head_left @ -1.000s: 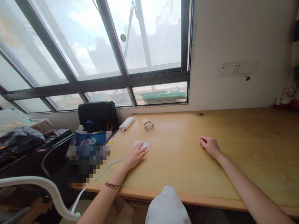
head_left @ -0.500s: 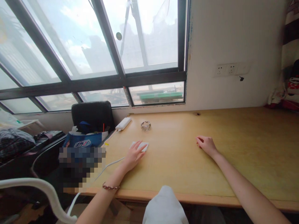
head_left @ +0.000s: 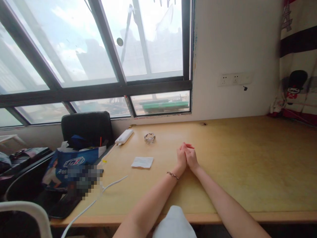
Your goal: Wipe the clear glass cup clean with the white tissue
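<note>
Over the middle of the desk, my left hand and my right hand are pressed together, fingers closed and folded against each other. Their palms are hidden, so anything between them cannot be made out. A braided bracelet circles the left wrist. To the left of the hands lies a flat white packet or folded tissue, touched by neither hand. Behind it stands a silvery, openwork crown-shaped ring.
A white power bank with a cable lies at the desk's back left corner. A white cable crosses the left front edge. Left of the desk, a blue bag rests on a black chair. Wall sockets are behind.
My left hand has left the white packet and moved right. My right hand has moved left, and the two now meet. The view has shifted slightly to the right.
</note>
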Tool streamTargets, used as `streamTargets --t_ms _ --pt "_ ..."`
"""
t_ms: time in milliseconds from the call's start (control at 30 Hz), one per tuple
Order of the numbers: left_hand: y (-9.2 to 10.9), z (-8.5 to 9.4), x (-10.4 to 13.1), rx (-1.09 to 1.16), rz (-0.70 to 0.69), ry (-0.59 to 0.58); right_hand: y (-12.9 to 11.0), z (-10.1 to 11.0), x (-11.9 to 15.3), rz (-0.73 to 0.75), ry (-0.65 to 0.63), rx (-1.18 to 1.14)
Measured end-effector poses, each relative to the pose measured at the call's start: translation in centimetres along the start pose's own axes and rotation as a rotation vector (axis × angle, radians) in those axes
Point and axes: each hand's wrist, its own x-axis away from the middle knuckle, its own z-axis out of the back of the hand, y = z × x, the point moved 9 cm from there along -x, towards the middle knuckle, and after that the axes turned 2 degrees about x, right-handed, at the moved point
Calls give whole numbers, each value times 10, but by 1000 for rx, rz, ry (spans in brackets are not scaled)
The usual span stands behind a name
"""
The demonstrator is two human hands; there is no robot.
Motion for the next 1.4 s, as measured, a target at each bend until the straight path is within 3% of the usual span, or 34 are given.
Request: streamTargets --t_ms 167,467,1400 --pt "-27 -7 8 -29 57 -126 23 7 4 -105 -57 -11" --pt "-31 -7 12 23 203 -154 26 -5 10 -152 -179 57" --pt "-39 -5 5 -21 163 -176 18 -6 12 -63 -177 205"
